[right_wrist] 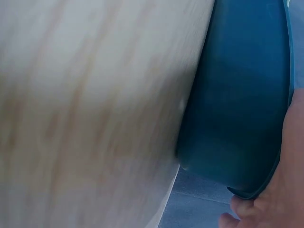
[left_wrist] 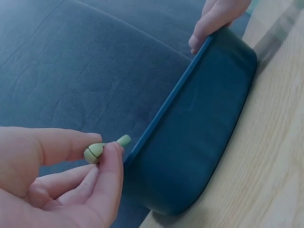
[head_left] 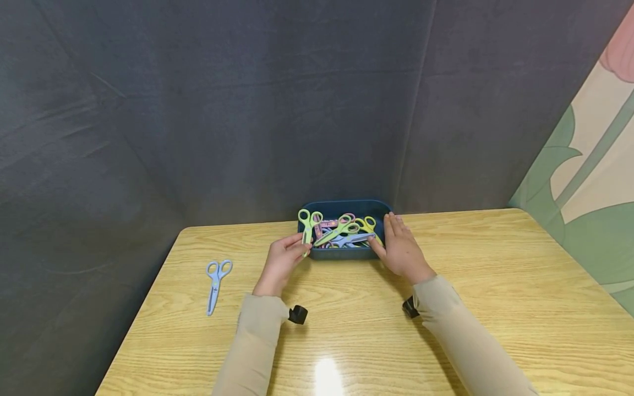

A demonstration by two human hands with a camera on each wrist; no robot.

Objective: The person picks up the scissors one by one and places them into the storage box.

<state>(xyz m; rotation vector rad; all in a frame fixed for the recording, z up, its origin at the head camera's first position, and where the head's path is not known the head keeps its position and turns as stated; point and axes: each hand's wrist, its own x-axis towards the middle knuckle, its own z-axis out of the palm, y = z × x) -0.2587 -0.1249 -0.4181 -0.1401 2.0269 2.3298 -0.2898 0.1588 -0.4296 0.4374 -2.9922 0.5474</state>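
Note:
My left hand pinches green scissors near the blade end, handle loops upward, over the left end of a dark blue bin. In the left wrist view the tip of the green scissors shows between thumb and fingers, beside the bin's rim. My right hand grips the bin's right end, thumb over the front corner and fingers along the side. Inside the bin lie several scissors, with green scissors and blue scissors on top. The right wrist view shows fingers at the bin's rim.
Another pair of blue scissors lies on the wooden table, left of my left hand. A dark cloth hangs behind the table's back edge. A patterned wall panel stands at the right.

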